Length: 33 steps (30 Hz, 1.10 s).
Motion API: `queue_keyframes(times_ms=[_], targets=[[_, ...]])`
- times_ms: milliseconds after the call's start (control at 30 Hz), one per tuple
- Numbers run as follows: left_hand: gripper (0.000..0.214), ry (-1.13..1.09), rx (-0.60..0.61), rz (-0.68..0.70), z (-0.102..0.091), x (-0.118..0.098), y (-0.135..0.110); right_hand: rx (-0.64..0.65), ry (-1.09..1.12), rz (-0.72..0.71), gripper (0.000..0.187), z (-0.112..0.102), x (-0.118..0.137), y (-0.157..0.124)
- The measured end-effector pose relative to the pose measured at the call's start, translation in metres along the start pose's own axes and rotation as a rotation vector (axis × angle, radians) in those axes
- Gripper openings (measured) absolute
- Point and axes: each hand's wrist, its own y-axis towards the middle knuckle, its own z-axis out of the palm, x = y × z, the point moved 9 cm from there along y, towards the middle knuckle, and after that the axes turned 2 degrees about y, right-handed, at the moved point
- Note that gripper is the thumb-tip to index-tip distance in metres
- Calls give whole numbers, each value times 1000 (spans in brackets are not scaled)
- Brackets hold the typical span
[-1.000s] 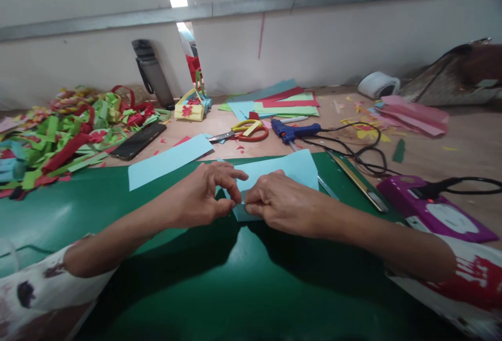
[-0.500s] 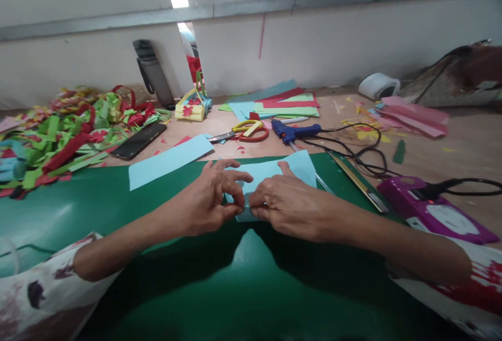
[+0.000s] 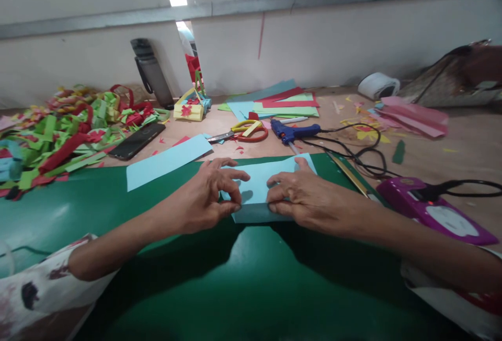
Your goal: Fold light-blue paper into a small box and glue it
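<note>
A light-blue sheet of paper (image 3: 259, 186) lies on the green mat (image 3: 243, 288), its near edge folded up into a narrow flap. My left hand (image 3: 215, 192) pinches the fold at its left part between thumb and index finger. Farther right along the same fold, my right hand (image 3: 298, 194) grips the paper with thumb and fingers, the index finger stretched over the sheet. Left of the hands rests a second light-blue paper strip (image 3: 168, 162). Beyond the sheet are yellow-and-red scissors (image 3: 251, 131) and a blue glue gun (image 3: 294, 132).
Paper scraps (image 3: 70, 132) heap at the left beside a phone (image 3: 137, 141) and a bottle (image 3: 152, 74). Coloured sheets (image 3: 274, 103) and a small yellow paper basket (image 3: 189, 111) stand at the back. A cutter (image 3: 353, 176) and a purple power socket (image 3: 439, 210) are at right.
My right hand has slid to the right along the folded edge, exposing more of the flap. My left hand stays nearly in place, still pinching the paper.
</note>
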Motion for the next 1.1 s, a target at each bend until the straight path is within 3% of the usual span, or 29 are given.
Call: queue_keyframes(times_ms=[233, 367, 467, 533, 667, 833, 1000, 1100], targets=[[6, 76, 44, -48, -4, 8, 4, 25, -69, -27, 30, 2, -7, 0], [17, 195, 43, -38, -5, -4, 11, -17, -77, 42, 29, 0, -3, 6], [6, 277, 67, 13, 1, -15, 19, -38, -75, 96, 28, -4, -2, 7], [12, 303, 69, 20, 3, -15, 23, -36, -87, 102, 27, -6, -4, 5], [17, 420, 25, 13, 0, -8, 26, -19, -113, 97, 29, -8, -8, -1], [23, 728, -92, 179, -1, -30, 21, -58, -99, 137, 31, -6, 2, -2], [18, 829, 14, 176, 13, -40, 17, -80, 44, 159, 29, -6, 15, -3], [21, 791, 10, 170, 9, -37, 16, -113, 187, 144, 31, -15, 11, -7]])
